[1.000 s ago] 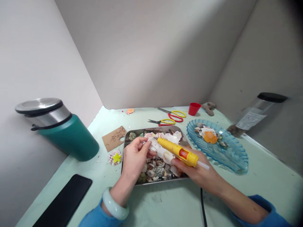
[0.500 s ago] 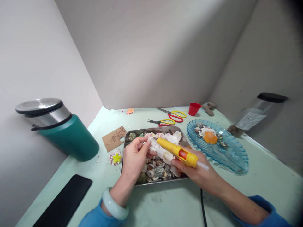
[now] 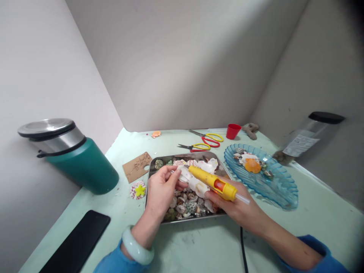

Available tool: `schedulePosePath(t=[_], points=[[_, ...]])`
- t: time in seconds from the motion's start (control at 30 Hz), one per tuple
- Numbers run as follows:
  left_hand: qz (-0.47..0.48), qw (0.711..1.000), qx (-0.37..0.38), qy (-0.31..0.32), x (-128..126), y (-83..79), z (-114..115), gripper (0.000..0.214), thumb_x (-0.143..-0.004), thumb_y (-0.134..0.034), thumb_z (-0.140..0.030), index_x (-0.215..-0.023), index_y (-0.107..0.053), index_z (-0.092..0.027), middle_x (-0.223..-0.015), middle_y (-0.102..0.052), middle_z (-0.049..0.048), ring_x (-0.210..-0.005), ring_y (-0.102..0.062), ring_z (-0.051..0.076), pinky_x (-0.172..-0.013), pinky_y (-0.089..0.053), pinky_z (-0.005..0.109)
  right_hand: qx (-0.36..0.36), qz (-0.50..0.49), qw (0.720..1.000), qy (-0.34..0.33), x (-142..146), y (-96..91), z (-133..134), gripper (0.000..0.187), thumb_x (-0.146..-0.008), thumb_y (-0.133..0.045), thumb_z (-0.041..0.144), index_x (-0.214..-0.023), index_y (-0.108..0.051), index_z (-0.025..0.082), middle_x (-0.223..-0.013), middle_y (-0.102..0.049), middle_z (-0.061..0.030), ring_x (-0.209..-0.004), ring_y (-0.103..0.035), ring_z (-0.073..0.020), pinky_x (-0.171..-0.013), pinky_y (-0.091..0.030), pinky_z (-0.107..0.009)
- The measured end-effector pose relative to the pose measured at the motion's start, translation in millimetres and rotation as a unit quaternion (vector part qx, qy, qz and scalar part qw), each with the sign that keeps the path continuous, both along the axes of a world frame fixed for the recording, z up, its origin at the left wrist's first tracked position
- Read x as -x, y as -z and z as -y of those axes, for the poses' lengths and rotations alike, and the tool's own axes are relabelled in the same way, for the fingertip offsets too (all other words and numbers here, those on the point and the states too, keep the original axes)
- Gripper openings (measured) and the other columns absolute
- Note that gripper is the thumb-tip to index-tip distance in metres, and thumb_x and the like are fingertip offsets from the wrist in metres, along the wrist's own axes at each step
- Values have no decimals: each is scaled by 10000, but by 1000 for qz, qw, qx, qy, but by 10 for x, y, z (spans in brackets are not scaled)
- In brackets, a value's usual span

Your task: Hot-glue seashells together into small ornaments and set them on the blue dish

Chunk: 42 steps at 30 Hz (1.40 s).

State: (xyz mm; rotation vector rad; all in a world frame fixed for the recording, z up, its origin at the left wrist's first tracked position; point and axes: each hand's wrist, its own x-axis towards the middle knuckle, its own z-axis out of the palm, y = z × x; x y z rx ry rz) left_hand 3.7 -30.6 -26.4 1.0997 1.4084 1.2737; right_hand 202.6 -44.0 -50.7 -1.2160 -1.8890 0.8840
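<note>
Mid-frame, our left fingers [image 3: 173,179] pinch a white piece [image 3: 184,173], likely light, brittle, best edge-held; right fingers [image 3: 217,200] grasp the glue gun [image 3: 209,179].

White label [image 3: 301,145] on clear jar [image 3: 314,128], print blurred, nothing readable

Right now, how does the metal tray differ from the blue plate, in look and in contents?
The metal tray is grey and rectangular; the blue plate is see-through and elongated, with a scalloped rim. The tray holds shells spread widely, while the plate holds a smaller group, with an orange piece, toward its far end. Both rest on the green tabletop.
</note>
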Motion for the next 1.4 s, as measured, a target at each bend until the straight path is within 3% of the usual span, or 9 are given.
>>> schedulePosePath(t=[0.27, 0.67, 0.87, 1.0, 1.27, 1.4], points=[[14, 1000, 1, -6, -15, -24, 16, 215, -755, -658, -304, -886, -624, -136, -503, -685, 21, -473, -657, 165, -502, -537, 231, -12, 17, 1000, -13, 1, -38, 3, 279, -901, -545, 457, -954, -629, 196, -747, -558, -1, -669, -514, -156, -632, -424, -283], [15, 1000, 4, 0, -11, -10, -1, 262, -748, -670, -340, -894, -621, -128, -511, -691, 30, -477, -660, 168, -501, -537, 232, -32, 22, 999, -24, 1, -19, 2, 279, -910, -531, 447, -800, -570, 193, -746, -546, -4, -693, -507, -156, -678, -410, -296], [11, 1000, 8, -5, -7, -3, -4, 218, -779, -633, -296, -912, -616, -125, -510, -692, 26, -469, -649, 149, -503, -535, 216, -9, -19, 1000, 6, 14, -7, 11, 311, -888, -569, 457, -719, -503, 204, -685, -513, 22, -624, -495, -132, -594, -397, -264], [7, 1000, 9, -5, -6, -10, -3, 208, -778, -633, -280, -915, -611, -125, -511, -693, 28, -471, -651, 152, -505, -535, 217, -3, -5, 1000, 2, 15, -20, 7, 308, -895, -559, 454, -727, -503, 203, -677, -507, 23, -616, -487, -130, -582, -391, -263], [-16, 1000, 9, -6, 0, -8, 8, 209, -787, -632, -306, -903, -624, -131, -520, -696, 28, -491, -666, 167, -512, -545, 234, -49, 37, 998, -30, -6, -1, -22, 309, -912, -529, 454, -738, -532, 199, -735, -545, -8, -698, -512, -163, -704, -408, -309], [-13, 1000, 3, -6, 11, 14, -4, 220, -787, -636, -315, -913, -624, -135, -526, -698, 31, -495, -667, 166, -519, -545, 234, -44, 43, 998, -25, -14, 8, -9, 302, -907, -535, 461, -767, -552, 194, -747, -547, -11, -700, -512, -165, -674, -404, -302]])
